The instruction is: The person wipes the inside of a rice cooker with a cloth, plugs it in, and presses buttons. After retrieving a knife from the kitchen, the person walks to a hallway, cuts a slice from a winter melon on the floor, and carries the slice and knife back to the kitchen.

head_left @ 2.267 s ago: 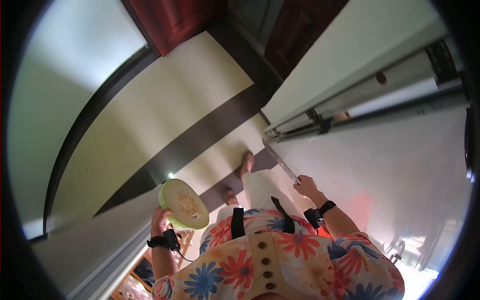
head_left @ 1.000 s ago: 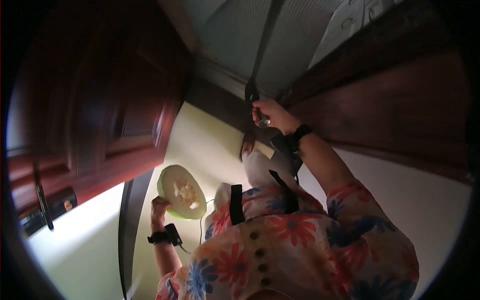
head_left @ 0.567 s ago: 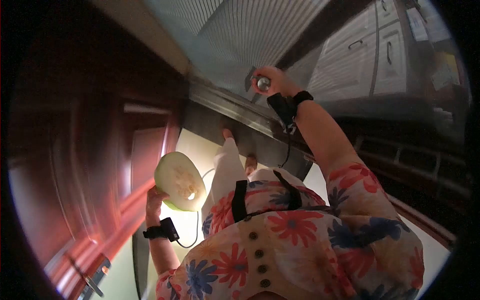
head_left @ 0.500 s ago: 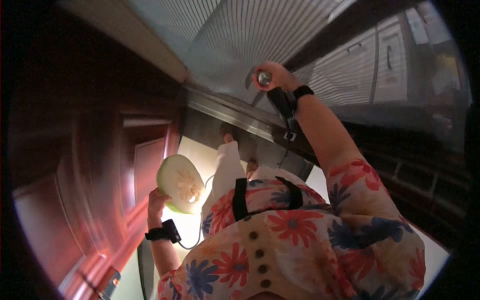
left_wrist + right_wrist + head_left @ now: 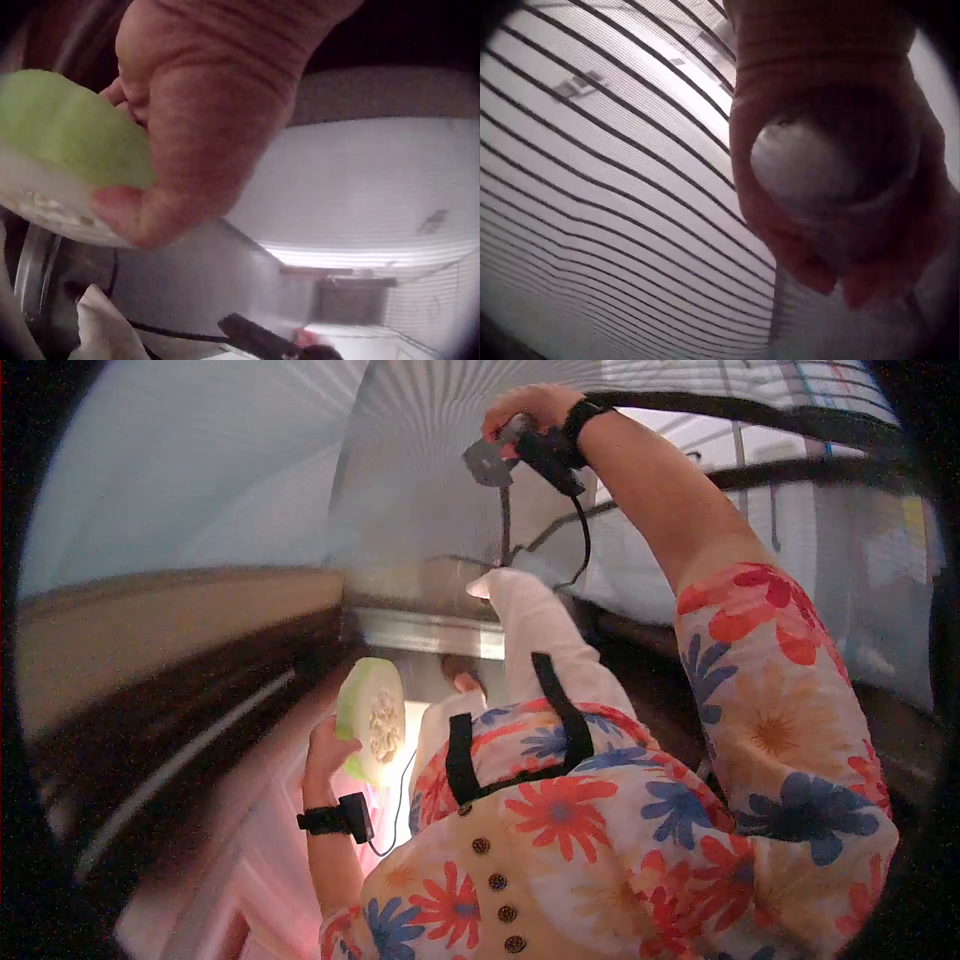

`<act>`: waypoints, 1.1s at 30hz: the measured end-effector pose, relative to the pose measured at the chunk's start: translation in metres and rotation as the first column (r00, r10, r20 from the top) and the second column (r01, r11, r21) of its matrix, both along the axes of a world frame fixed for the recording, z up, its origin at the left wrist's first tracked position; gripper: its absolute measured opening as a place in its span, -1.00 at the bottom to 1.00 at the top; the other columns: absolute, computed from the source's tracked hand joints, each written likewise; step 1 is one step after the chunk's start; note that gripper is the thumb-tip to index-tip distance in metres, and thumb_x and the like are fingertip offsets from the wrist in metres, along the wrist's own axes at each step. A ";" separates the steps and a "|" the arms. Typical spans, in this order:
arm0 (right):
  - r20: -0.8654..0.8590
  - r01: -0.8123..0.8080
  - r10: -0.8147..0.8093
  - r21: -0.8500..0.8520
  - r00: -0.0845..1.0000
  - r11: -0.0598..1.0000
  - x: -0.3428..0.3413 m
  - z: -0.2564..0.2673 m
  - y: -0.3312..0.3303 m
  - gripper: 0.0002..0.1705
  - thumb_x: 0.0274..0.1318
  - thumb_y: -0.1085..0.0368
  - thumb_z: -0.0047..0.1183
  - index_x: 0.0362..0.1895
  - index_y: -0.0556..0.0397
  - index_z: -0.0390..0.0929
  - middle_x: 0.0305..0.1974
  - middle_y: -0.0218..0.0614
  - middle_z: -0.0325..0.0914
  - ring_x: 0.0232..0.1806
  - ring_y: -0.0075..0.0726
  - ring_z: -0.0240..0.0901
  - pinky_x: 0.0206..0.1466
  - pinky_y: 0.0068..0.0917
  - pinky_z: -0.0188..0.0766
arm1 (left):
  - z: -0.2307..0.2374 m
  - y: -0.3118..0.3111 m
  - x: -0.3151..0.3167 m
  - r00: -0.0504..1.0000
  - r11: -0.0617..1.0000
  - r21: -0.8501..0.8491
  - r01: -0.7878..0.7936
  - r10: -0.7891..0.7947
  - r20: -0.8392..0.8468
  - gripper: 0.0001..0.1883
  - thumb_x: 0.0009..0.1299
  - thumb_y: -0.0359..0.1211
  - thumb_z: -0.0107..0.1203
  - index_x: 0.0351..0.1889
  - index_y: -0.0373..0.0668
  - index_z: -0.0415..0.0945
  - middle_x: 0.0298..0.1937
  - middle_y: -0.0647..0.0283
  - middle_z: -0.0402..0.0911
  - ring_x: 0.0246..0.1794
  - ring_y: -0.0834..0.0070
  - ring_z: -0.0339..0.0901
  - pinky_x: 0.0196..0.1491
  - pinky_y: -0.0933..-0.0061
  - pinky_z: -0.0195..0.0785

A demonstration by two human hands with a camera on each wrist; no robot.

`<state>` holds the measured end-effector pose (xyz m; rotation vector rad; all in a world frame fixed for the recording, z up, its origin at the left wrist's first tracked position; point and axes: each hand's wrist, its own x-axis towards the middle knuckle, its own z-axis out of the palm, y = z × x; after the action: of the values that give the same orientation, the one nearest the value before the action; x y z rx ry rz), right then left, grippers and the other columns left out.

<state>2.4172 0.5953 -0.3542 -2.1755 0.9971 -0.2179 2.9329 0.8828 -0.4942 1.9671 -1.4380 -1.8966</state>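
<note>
My left hand [image 5: 325, 752] grips a thick cut piece of winter melon [image 5: 386, 722], with green rind and a pale, seedy face. In the left wrist view the thumb presses its cut edge, with fingers behind the rind [image 5: 67, 127]. My right hand [image 5: 530, 412] is raised far forward, its fingers curled round the handle of a knife. A flat grey part of the knife [image 5: 488, 463] shows below the fist. The handle's round metal end [image 5: 802, 157] fills the right wrist view; the blade is mostly hidden there. Right beside this hand hangs a sheer striped curtain [image 5: 615, 195].
Dark bands [image 5: 700, 405] run along the curtain by the right arm. Underfoot lies a pale metal door sill [image 5: 430, 632]. A dark wooden door [image 5: 180, 730] stands at the left, close to the melon. Black cables [image 5: 583, 550] hang from the wrist cameras.
I have moved from the white panels through the wooden doorway to the curtain. My right hand has risen forward with the knife. The melon stays in my left hand, now turned more edge-on.
</note>
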 end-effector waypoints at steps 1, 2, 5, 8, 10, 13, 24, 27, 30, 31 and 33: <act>-0.055 -0.029 0.026 -0.064 0.998 0.998 0.006 0.013 0.000 -0.74 -0.26 0.38 0.24 -0.34 -0.06 0.55 -0.35 -0.41 0.53 -0.28 -0.35 0.44 -0.19 -0.43 0.39 | 0.013 -0.007 -0.012 0.997 0.997 -0.061 0.056 -0.053 0.050 -0.57 -0.15 -0.52 0.16 -0.21 -0.31 0.52 -0.34 0.14 0.61 -0.26 0.33 0.56 -0.17 0.42 0.38; 0.026 -0.012 0.011 0.052 1.000 0.999 0.005 -0.003 -0.014 -0.74 -0.27 0.39 0.24 -0.35 -0.06 0.55 -0.34 -0.41 0.53 -0.28 -0.37 0.44 -0.20 -0.44 0.39 | 0.025 -0.009 -0.021 0.997 0.996 -0.061 0.058 -0.055 0.051 -0.57 -0.15 -0.52 0.16 -0.21 -0.31 0.52 -0.34 0.14 0.61 -0.26 0.33 0.56 -0.17 0.42 0.38; -0.198 -0.164 0.176 0.077 0.964 0.983 0.048 0.042 -0.059 -0.72 -0.34 0.41 0.25 -0.37 -0.09 0.57 -0.30 -0.44 0.55 -0.24 -0.44 0.45 -0.20 -0.46 0.39 | 0.025 -0.040 -0.031 0.977 0.979 -0.046 0.199 -0.195 0.088 -0.53 -0.24 -0.35 0.22 -0.28 -0.30 0.53 -0.33 0.00 0.60 -0.29 0.20 0.57 -0.17 0.41 0.39; -0.347 -0.248 0.251 0.054 0.904 0.967 0.112 0.066 -0.088 -0.72 -0.30 0.38 0.22 -0.33 -0.11 0.58 -0.27 -0.41 0.55 -0.22 -0.38 0.45 -0.18 -0.42 0.39 | 0.094 -0.087 -0.091 0.918 0.935 0.031 0.354 -0.354 0.180 -0.52 -0.24 -0.34 0.21 -0.27 -0.30 0.54 -0.33 0.01 0.60 -0.30 0.22 0.57 -0.16 0.37 0.40; -0.412 -0.267 0.251 0.021 0.876 0.964 0.161 0.086 -0.086 -0.71 -0.28 0.36 0.21 -0.31 -0.13 0.58 -0.24 -0.40 0.55 -0.20 -0.34 0.45 -0.16 -0.39 0.38 | 0.120 -0.099 -0.115 0.948 0.954 0.040 0.298 -0.301 0.100 -0.53 -0.25 -0.34 0.20 -0.28 -0.31 0.54 -0.34 0.01 0.60 -0.31 0.21 0.57 -0.16 0.34 0.40; -0.514 -0.309 0.259 -0.013 0.818 0.951 0.237 0.103 -0.070 -0.71 -0.24 0.33 0.19 -0.27 -0.15 0.58 -0.21 -0.38 0.55 -0.17 -0.28 0.46 -0.13 -0.34 0.38 | 0.128 -0.123 -0.137 0.871 0.873 -0.073 0.482 -0.468 0.147 -0.51 -0.24 -0.35 0.19 -0.25 -0.31 0.53 -0.37 0.04 0.61 -0.34 0.22 0.57 -0.18 0.34 0.41; -0.507 -0.434 0.342 -0.071 0.791 0.898 0.247 0.116 -0.215 -0.76 -0.08 0.22 0.05 -0.26 -0.11 0.64 -0.19 -0.28 0.58 -0.14 -0.11 0.50 -0.13 -0.22 0.41 | 0.138 -0.343 -0.259 0.912 0.812 -0.451 0.370 -0.409 0.011 -0.53 -0.19 -0.37 0.14 -0.22 -0.29 0.48 -0.25 0.11 0.56 -0.17 0.35 0.47 -0.05 0.46 0.29; -0.401 -0.382 0.306 -0.124 0.863 0.916 0.230 0.114 -0.224 -0.78 -0.12 0.30 0.04 -0.32 0.01 0.64 -0.26 -0.20 0.59 -0.18 -0.10 0.51 -0.16 -0.19 0.42 | 0.119 -0.358 -0.239 0.965 0.959 -0.113 0.261 -0.254 0.068 -0.57 -0.17 -0.37 0.12 -0.26 -0.32 0.52 -0.33 0.13 0.58 -0.27 0.37 0.51 -0.16 0.47 0.34; -0.344 -0.277 0.201 -0.189 0.917 0.942 0.159 0.096 -0.276 -0.78 -0.21 0.35 0.03 -0.38 0.09 0.63 -0.38 -0.16 0.59 -0.29 -0.12 0.53 -0.22 -0.22 0.43 | 0.104 -0.413 -0.240 0.978 0.980 -0.048 0.193 -0.196 -0.067 -0.62 -0.17 -0.39 0.12 -0.33 -0.35 0.54 -0.45 0.23 0.57 -0.40 0.44 0.50 -0.26 0.48 0.35; -0.384 -0.235 0.188 -0.080 0.904 0.969 0.129 0.096 -0.295 -0.76 -0.24 0.35 0.02 -0.38 0.10 0.62 -0.37 -0.14 0.58 -0.28 -0.13 0.53 -0.25 -0.23 0.43 | 0.105 -0.433 -0.244 0.989 0.990 0.031 0.137 -0.135 -0.057 -0.68 -0.16 -0.42 0.11 -0.39 -0.36 0.56 -0.50 0.30 0.55 -0.47 0.53 0.46 -0.33 0.50 0.34; -0.416 -0.068 0.069 0.017 0.907 0.998 0.066 0.088 -0.315 -0.76 -0.25 0.36 -0.02 -0.40 0.10 0.60 -0.40 -0.15 0.56 -0.30 -0.10 0.52 -0.27 -0.24 0.44 | 0.100 -0.461 -0.252 0.995 0.996 0.003 0.090 -0.090 -0.052 -0.69 -0.15 -0.44 0.09 -0.39 -0.36 0.56 -0.50 0.30 0.54 -0.51 0.55 0.43 -0.41 0.52 0.30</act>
<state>2.4834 0.2805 -0.2664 -2.3013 1.1435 0.2972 2.6809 0.4215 -0.3938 1.8712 -1.5341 -1.9731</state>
